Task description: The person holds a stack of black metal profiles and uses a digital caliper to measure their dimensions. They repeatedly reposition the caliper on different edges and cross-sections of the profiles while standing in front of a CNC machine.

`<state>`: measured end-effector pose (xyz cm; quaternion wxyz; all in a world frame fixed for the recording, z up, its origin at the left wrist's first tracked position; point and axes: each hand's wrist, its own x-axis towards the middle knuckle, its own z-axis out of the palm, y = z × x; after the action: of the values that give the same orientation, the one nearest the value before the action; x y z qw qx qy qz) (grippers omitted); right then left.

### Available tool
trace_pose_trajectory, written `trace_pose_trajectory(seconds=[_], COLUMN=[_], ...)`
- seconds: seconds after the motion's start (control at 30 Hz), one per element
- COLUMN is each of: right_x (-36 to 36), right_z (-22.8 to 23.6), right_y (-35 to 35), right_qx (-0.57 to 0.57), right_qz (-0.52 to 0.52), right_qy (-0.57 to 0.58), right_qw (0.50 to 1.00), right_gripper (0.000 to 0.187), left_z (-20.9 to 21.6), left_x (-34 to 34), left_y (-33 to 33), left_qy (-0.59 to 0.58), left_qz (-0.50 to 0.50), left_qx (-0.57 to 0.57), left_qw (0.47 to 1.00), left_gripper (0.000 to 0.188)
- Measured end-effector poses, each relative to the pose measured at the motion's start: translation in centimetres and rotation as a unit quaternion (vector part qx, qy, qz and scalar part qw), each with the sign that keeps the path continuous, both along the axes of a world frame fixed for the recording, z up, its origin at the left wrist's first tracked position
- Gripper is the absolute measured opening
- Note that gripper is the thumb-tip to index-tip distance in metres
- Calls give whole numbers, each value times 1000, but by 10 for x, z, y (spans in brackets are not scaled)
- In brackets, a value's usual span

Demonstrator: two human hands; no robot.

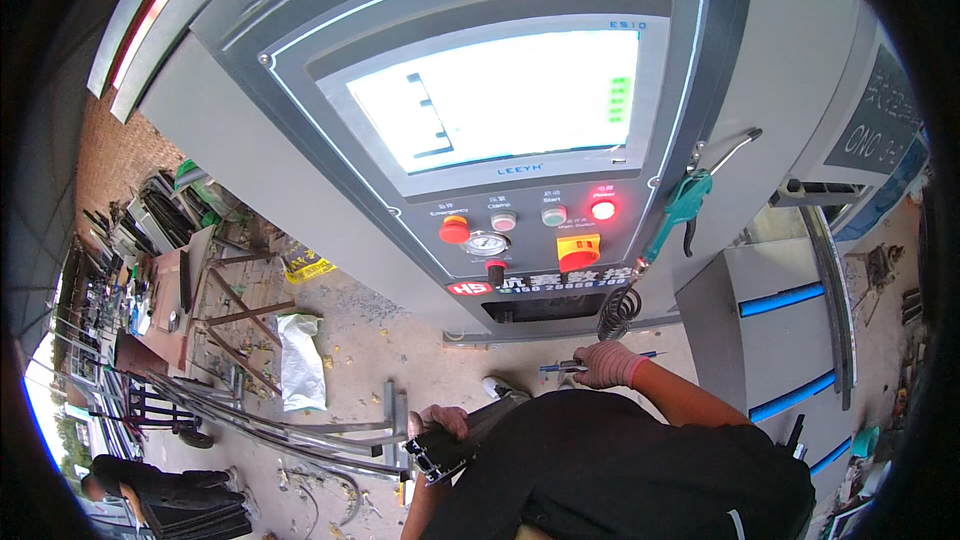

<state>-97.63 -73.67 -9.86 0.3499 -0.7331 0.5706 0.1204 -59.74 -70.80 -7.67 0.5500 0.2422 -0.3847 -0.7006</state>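
Observation:
My left hand (pixel 440 423), in a pale glove, is closed around a dark metal profile (pixel 436 456), whose hollow cut end faces up beside my body. In front of my body, my right hand (pixel 606 364), in a pinkish striped glove, is closed on a slim blue-and-grey tool (pixel 562 367). Its thin tip sticks out past the far side of the hand; its exact kind is too small to make out. Ahead of both hands stands a grey machine with a lit screen (pixel 500 105) and a control panel (pixel 530 230). Neither hand touches the panel.
A teal air gun (pixel 682 210) hangs at the panel's right side on a coiled black hose (pixel 618 312). Long metal profiles (pixel 290 437) lie at the left, near a white sack (pixel 301 360) and a workbench (pixel 180 290). Another person (pixel 165 485) is at lower left. A grey blue-striped cabinet (pixel 755 325) stands right.

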Motion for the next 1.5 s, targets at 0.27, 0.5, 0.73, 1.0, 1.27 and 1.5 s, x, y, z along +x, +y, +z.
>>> trace_pose_trajectory(seconds=[0.27,0.5,0.73,1.0,1.27,1.5], right_x=[-8,0,4,0,5,4], right_z=[17,50,49,21,48,55], right_y=[-11,-12,-10,-1,-4,2], right_qx=[-64,-77,-68,-110,-47,-106], right_qz=[-2,-13,-80,-37,-60,-120], right_qy=[-124,-134,-157,-127,-95,-165], right_qw=[990,988,982,985,993,973], right_gripper=[58,57,57,55,67,60], left_z=[12,6,-2,-2,-5,-2], left_x=[-5,-4,-2,-2,-2,-3], left_y=[-6,-16,-13,-19,-22,-26], left_qy=[-60,-19,-15,-38,-46,-18], left_qz=[-22,-59,-37,-51,-50,-60], left_qx=[10,-12,-2,-30,-27,-21], left_qw=[998,998,999,998,997,998], left_gripper=[72,71,72,74,75,76])
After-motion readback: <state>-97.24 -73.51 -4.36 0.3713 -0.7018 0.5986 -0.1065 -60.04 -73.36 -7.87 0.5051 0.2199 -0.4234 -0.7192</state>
